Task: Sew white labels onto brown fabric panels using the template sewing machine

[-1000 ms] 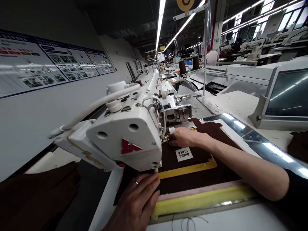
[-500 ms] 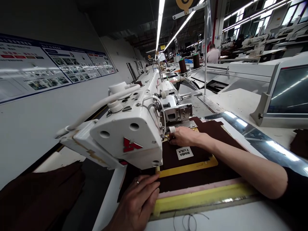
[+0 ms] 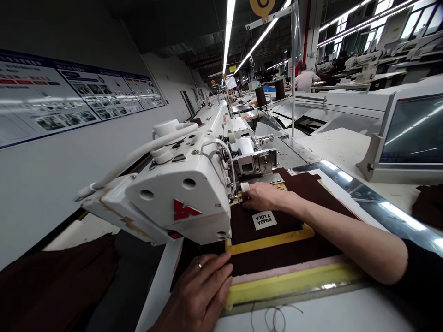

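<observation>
A white sewing machine head with a red logo stands over a dark brown fabric piece. On the fabric lie a yellow frame strip and a white label reading BIMBA Y LOLA, upside down. My left hand, with a ring, rests flat with fingers extended at the fabric's left part, fingertips by the strip's left end. My right hand reaches beside the needle area under the machine head; its fingers are bent and their tips are partly hidden, so what they hold cannot be made out.
Yellow tape runs along the template's near edge, with loose dark thread below. A screen stands at right. Brown fabric hangs at left. Thread cones and a distant person are farther back.
The view has shifted slightly, so the machine head appears a little further left. Both hands keep nearly the same places on the work.
</observation>
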Demonstrator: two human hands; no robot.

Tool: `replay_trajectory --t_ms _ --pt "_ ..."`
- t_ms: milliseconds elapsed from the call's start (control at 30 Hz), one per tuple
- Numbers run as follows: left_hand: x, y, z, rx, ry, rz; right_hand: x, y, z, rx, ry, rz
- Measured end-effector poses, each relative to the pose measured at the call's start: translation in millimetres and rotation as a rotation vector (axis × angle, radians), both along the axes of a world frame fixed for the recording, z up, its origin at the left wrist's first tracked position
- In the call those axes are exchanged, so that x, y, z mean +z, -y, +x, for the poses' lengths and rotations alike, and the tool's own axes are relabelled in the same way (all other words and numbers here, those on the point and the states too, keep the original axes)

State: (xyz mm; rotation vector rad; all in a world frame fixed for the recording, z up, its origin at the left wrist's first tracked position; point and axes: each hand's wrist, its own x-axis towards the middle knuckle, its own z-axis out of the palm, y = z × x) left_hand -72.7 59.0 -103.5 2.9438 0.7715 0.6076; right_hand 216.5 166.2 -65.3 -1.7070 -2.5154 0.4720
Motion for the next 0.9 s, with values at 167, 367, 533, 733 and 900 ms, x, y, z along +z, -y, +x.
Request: replay_trajectory --t_ms 167,367,533,733,900 --pt "5.3 -6.2 11.5 -0.022 -0.083 0.034 -1.3 1.7 -4.6 -0.012 0.024 0.024" --pt "-3.1 -15.8 17.8 -0.019 -0.089 0.066 -7.1 0.7 -9.0 -0.019 0.04 0.062" --pt "-7.5 -16.9 17.7 0.038 -0.034 0.004 -8.5 10.7 -11.8 -0.001 0.032 0.16" --pt "-13.0 -18.1 15.6 0.042 0.023 -0.062 -11.6 46.1 -15.3 0.217 -0.08 0.241" --pt "-13.0 -20.4 13.8 -0.003 0.09 -0.018 -30.6 58.3 -18.8 0.279 -0.133 0.238"
